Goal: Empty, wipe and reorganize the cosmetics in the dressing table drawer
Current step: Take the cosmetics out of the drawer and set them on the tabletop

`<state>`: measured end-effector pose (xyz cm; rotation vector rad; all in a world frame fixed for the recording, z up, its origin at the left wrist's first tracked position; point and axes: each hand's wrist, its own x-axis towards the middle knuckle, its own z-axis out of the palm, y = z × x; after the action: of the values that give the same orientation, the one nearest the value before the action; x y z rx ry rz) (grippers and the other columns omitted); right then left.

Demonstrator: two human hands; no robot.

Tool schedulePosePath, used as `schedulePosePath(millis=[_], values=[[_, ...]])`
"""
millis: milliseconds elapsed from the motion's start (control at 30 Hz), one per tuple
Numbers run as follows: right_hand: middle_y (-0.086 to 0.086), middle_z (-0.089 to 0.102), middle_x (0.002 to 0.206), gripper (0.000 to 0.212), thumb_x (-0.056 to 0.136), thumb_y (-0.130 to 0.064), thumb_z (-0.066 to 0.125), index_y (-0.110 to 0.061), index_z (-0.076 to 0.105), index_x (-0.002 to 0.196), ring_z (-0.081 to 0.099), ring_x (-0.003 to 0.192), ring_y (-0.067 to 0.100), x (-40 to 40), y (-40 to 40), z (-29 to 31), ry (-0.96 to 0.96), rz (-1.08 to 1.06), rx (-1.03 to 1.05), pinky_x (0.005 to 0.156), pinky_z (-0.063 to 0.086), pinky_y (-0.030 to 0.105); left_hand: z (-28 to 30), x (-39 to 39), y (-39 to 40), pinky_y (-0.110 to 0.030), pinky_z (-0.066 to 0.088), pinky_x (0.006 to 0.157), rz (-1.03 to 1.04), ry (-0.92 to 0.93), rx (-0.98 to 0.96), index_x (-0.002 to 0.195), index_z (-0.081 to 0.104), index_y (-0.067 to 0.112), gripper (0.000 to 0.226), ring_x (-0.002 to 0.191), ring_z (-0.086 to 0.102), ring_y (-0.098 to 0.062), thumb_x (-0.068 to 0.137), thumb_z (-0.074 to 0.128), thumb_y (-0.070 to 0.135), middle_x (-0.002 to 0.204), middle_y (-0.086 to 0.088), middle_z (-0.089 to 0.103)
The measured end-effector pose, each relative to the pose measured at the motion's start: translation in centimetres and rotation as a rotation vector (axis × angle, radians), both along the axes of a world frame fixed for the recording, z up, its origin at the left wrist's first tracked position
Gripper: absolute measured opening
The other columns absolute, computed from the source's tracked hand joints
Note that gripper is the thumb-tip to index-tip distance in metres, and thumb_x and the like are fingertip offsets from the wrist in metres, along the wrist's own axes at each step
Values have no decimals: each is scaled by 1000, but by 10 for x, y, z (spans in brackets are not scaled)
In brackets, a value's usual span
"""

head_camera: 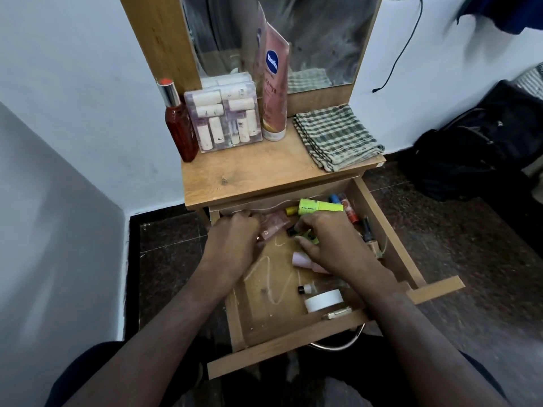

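Observation:
The wooden drawer (293, 342) is pulled out in front of me with cosmetics loose inside. My left hand (232, 239) reaches into its back left, fingers curled round a pinkish clear sachet (274, 224). My right hand (326, 242) is over the middle and grips a small yellow-green item (310, 237) with a dark cap. A lime-green bottle (318, 207) lies at the back, a pink bottle (305, 261) under my right wrist, and a white round jar (323, 299) and a small clear vial (305, 288) lie near the front.
On the tabletop (249, 174) stand a red bottle (179, 127), a clear pack of small tubes (224, 118) and a pink lotion tube (274, 89). A folded checked cloth (338, 136) lies at the right. A black bag (470, 154) sits on the floor.

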<state>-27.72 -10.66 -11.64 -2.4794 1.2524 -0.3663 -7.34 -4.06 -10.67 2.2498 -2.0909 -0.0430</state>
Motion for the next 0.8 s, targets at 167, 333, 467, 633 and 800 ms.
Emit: schedulePosePath(millis=[167, 333, 467, 633, 800], values=[[0, 73, 107, 26, 90, -23, 77, -19, 72, 115, 66, 99, 16, 10, -4, 5, -67, 42, -29, 83, 57, 32, 2, 1, -1, -39, 61, 81, -14, -7, 2, 119, 71, 23, 25, 101, 74, -31, 96, 71, 32, 111, -7, 75], [1, 70, 115, 44, 82, -23, 85, -15, 68, 122, 63, 106, 18, 22, -4, 0, -70, 118, -8, 86, 52, 28, -6, 7, 1, -37, 58, 80, -131, 97, -54, 127, 67, 24, 29, 110, 69, -24, 98, 69, 29, 122, 0, 66], [7, 69, 118, 44, 84, -22, 82, -11, 67, 124, 64, 110, 25, 28, -2, -2, -14, 145, -11, 91, 52, 36, -9, 14, 0, -41, 59, 86, -187, 247, -45, 128, 68, 22, 32, 108, 66, -20, 97, 71, 26, 119, 1, 66], [10, 68, 120, 45, 86, -19, 82, -11, 67, 127, 64, 112, 29, 29, -7, -5, -1, 153, -21, 90, 56, 41, -4, 12, 3, -23, 60, 84, -110, 561, -134, 121, 76, 20, 37, 94, 72, -3, 86, 87, 25, 105, 8, 77], [8, 66, 119, 36, 88, -18, 81, -10, 65, 119, 64, 106, 28, 29, -10, -3, -83, 209, -24, 85, 55, 42, 4, 6, 8, -7, 55, 79, -34, 816, -239, 119, 79, 20, 39, 92, 73, 7, 82, 90, 20, 100, 14, 78]])
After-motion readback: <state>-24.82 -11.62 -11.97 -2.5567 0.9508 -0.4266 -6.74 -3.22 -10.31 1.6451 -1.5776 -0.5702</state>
